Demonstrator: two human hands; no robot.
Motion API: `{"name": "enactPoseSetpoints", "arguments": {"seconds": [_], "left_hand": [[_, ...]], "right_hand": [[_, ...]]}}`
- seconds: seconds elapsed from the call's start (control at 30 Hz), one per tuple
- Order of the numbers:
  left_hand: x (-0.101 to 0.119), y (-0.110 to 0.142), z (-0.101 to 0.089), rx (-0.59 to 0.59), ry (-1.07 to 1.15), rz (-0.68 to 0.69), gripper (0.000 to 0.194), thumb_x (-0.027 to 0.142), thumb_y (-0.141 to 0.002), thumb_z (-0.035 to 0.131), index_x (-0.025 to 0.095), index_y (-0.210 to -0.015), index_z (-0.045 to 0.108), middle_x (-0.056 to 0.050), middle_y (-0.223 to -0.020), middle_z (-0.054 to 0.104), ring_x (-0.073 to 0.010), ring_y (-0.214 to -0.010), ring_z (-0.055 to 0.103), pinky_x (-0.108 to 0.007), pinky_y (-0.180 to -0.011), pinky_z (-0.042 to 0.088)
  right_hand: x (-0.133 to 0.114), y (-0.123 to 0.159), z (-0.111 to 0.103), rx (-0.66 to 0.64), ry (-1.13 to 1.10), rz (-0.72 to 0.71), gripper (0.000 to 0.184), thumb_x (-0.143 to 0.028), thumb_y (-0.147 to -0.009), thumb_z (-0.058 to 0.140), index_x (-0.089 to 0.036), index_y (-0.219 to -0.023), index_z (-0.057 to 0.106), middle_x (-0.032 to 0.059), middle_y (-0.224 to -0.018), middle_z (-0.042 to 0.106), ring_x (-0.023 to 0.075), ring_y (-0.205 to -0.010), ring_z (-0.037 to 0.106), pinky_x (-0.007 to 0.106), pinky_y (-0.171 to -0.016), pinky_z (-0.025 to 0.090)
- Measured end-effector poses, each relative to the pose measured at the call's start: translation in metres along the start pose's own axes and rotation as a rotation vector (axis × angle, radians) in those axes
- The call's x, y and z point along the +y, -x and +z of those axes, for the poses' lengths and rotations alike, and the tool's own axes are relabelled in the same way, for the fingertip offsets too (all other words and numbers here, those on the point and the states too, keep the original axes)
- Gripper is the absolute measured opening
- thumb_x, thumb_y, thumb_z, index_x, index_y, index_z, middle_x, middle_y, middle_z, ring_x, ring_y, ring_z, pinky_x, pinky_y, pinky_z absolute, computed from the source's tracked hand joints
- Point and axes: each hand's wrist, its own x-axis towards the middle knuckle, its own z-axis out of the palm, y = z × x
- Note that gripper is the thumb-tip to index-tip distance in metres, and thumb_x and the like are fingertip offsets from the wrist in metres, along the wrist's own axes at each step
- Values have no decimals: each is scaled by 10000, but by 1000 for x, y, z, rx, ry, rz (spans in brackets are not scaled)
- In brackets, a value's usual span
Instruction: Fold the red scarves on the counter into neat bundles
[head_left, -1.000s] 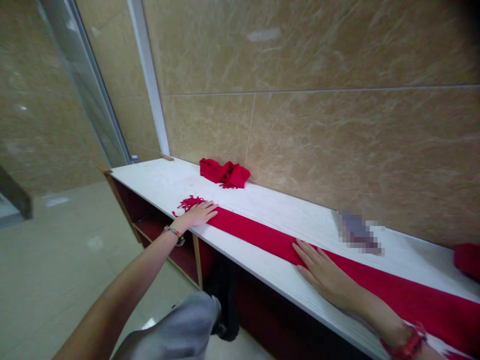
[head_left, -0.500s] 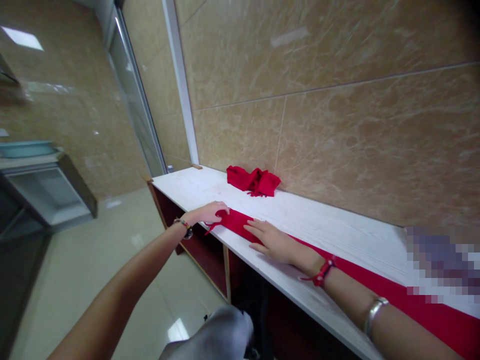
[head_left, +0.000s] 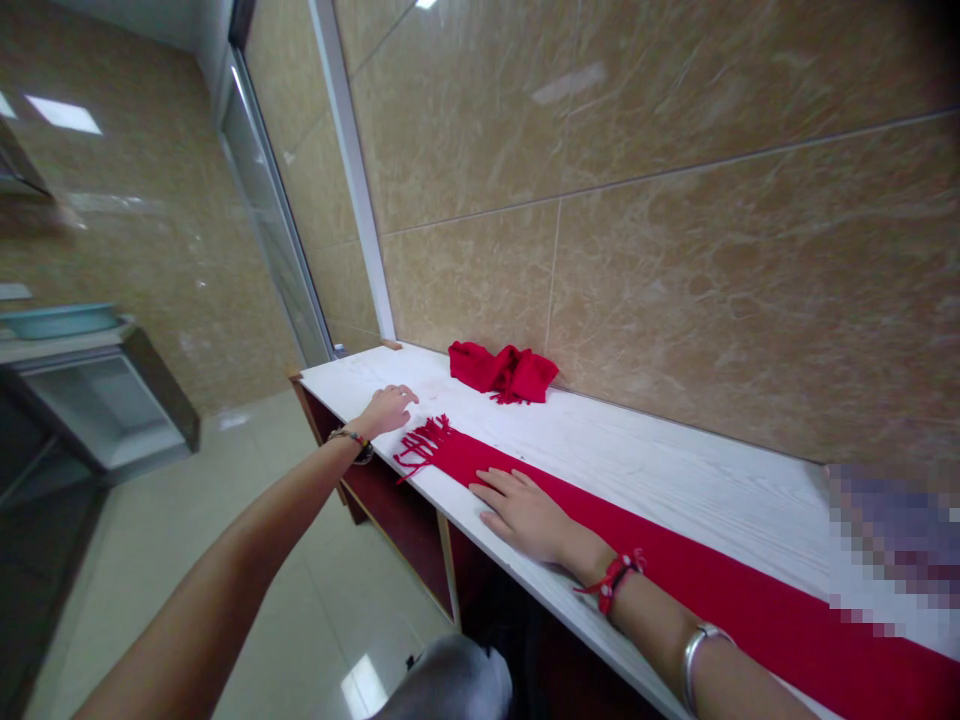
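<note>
A long red scarf point(head_left: 720, 560) lies stretched along the white tabletop point(head_left: 645, 440), running off at the lower right. Its fringe point(head_left: 426, 440) of loose tassels spreads at the far left end. My right hand point(head_left: 525, 512) rests flat on the scarf close to that end, fingers extended and apart. Just beyond the fringe, my left hand point(head_left: 390, 408) is over the tabletop with loosely curved fingers and holds nothing. A second red fringed cloth point(head_left: 504, 372) sits bunched against the wall.
A tiled wall point(head_left: 720, 280) borders the table's back edge. Open shelves point(head_left: 397, 510) lie under the tabletop. At the right, a blurred-out object point(head_left: 892, 530) rests on the table. A blue basin point(head_left: 64, 320) stands on a counter at far left.
My left hand has let go of the scarf's end and moved left, exposing the fringe. My right hand remains flat on the scarf, slightly lower in view.
</note>
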Motion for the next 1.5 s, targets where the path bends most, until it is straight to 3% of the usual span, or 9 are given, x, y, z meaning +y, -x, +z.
{"name": "enactPoseSetpoints", "arguments": {"seconds": [0.1,0.2,0.4,0.5,0.73,0.87,1.03,1.27,1.5], "left_hand": [[21,-10,0,-44,78,141,292,103,-744,503,179,-1020,564,-30,-1085,577,-154,-1011,480,-275,-920,331],[38,-21,8,-160,145,250,231,138,-728,525,228,-930,591,10,-984,610,-148,-966,514,-267,-915,333],[11,-13,16,-167,-4,-147,268,50,-731,491,163,-951,596,-93,-979,609,-265,-999,499,-531,-946,220],[1,-5,11,-128,-5,-220,379,-11,-701,466,112,-1048,556,-137,-1056,575,-273,-1015,487,-518,-923,269],[34,8,1,-205,336,311,275,94,-660,553,192,-916,568,-17,-1008,585,-151,-949,516,-230,-861,372],[20,12,0,-250,111,233,236,89,-681,558,204,-886,577,-19,-924,603,-171,-884,533,-277,-841,367],[1,13,-9,-18,-70,41,316,-10,-714,450,176,-934,580,-85,-1052,568,-220,-1023,469,-421,-941,266],[38,19,-6,-168,93,371,259,97,-731,527,220,-954,576,-21,-990,604,-161,-956,507,-268,-879,337],[-4,10,-7,-38,-134,-19,247,1,-756,432,144,-871,597,-110,-1010,598,-230,-1001,484,-426,-940,263]], "right_hand": [[1,-1,1,1,-14,1,468,-381,-906,288,-179,-1310,412,103,-1396,343,214,-1291,258,413,-1063,167],[2,-1,1,7,-24,9,463,-380,-900,303,-181,-1300,426,99,-1386,362,217,-1287,265,411,-1063,166],[0,0,-1,-3,-34,9,463,-367,-902,297,-181,-1311,409,98,-1392,352,214,-1291,258,416,-1061,166],[0,0,-1,5,-31,11,458,-360,-899,305,-185,-1308,414,96,-1389,359,214,-1289,262,413,-1060,170],[0,-1,-2,14,-35,8,457,-367,-893,315,-183,-1295,432,97,-1382,368,215,-1282,274,415,-1059,172],[0,0,-1,14,-42,17,450,-369,-892,319,-196,-1290,439,89,-1377,378,215,-1281,277,417,-1057,178],[1,-1,0,17,-25,10,462,-372,-892,315,-176,-1293,435,103,-1379,372,223,-1275,287,421,-1055,181],[0,-1,0,24,-36,9,451,-359,-890,326,-179,-1288,440,101,-1374,379,217,-1277,283,419,-1054,184],[2,-2,2,24,-39,9,460,-374,-888,322,-181,-1288,442,96,-1369,389,226,-1271,295,419,-1054,186]]}}
